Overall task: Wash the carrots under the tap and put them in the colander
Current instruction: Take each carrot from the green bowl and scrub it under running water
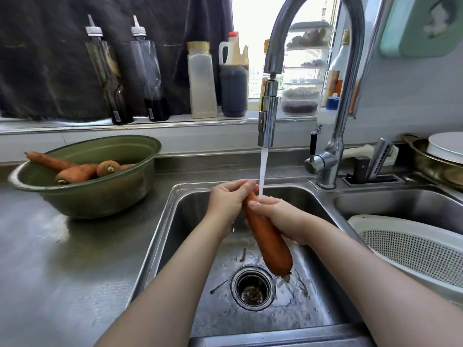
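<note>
Carrot [269, 241] under wash at centre frame: one long orange root is held slantwise over the stainless sink [180, 221], thin end up toward the tap, thick end low and just above the drain strainer [253, 288]. Left hand [226, 196] has its fingers curled round the thin upper end. Right hand [278, 216] is wrapped round the shaft just below, thumb laid across the top; both hands grip the same carrot. Water stream [263, 171] falls from the pull-out spray head of the gooseneck tap [269, 116] and lands where the right hand meets the carrot. Sink floor is wet around the strainer, with small dark scraps lying on it. At left of frame, on the steel counter [62, 259], a green bowl [100, 196] holds the remaining carrots [75, 172], at least four, one thin tip reaching over the rim. At right of frame, a white perforated colander [413, 249] sits at the second basin [400, 204], well apart from the held carrot. Across the upper frame, the windowsill [75, 123] carries two clear squeeze bottles [107, 71], a pale shaker jar [201, 81] and a dark sauce jug [234, 83]. Stacked clear containers [303, 78] stand behind the tap.
</note>
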`<move>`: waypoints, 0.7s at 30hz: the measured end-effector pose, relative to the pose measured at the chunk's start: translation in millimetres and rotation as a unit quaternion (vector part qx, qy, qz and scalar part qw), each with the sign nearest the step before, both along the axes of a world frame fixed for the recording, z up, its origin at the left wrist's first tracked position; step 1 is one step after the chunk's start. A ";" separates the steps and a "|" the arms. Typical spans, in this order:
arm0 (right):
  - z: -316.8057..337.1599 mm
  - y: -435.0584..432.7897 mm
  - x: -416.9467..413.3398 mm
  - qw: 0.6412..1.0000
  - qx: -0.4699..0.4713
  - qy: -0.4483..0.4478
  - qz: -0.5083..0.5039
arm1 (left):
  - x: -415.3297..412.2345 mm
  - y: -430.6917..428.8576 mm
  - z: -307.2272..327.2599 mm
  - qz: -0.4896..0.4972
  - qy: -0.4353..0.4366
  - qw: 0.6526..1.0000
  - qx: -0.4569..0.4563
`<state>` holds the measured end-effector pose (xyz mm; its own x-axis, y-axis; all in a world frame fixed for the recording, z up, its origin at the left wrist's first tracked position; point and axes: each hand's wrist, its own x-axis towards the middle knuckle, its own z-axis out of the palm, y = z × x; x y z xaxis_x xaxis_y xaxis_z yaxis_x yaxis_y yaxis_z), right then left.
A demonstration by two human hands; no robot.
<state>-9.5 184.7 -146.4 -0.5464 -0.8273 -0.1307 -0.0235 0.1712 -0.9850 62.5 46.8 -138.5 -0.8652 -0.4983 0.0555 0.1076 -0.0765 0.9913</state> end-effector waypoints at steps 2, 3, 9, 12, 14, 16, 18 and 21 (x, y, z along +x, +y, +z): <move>1.4 -0.9 1.6 1.000 -0.007 0.009 -0.026 | 0.1 -5.9 0.5 -0.042 -0.003 0.999 -0.009; 3.4 -1.2 1.7 0.999 -0.007 0.013 -0.043 | 0.9 -10.2 0.3 -0.068 -0.007 0.997 -0.018; 11.2 -0.7 3.1 0.989 -0.070 -0.070 -0.113 | 5.6 -25.6 -15.5 -0.208 -0.065 0.976 -0.016; 13.5 -4.6 2.5 0.969 -0.147 -0.141 -0.142 | 11.6 -24.8 -18.9 -0.268 -0.127 0.955 0.023; 12.3 -5.3 -0.6 0.954 -0.192 -0.197 -0.120 | 15.4 -24.7 -18.5 -0.321 -0.148 0.935 0.037; 11.4 -3.3 -1.9 0.938 -0.224 -0.243 -0.101 | 19.4 -24.2 -16.7 -0.346 -0.161 0.923 0.038; 10.4 -3.0 -3.6 0.939 -0.227 -0.236 -0.100 | 20.7 -24.6 -16.0 -0.334 -0.169 0.928 0.004; 9.0 -7.5 -4.2 0.960 -0.202 -0.164 -0.106 | 22.0 -30.3 -15.6 -0.272 -0.175 0.944 -0.069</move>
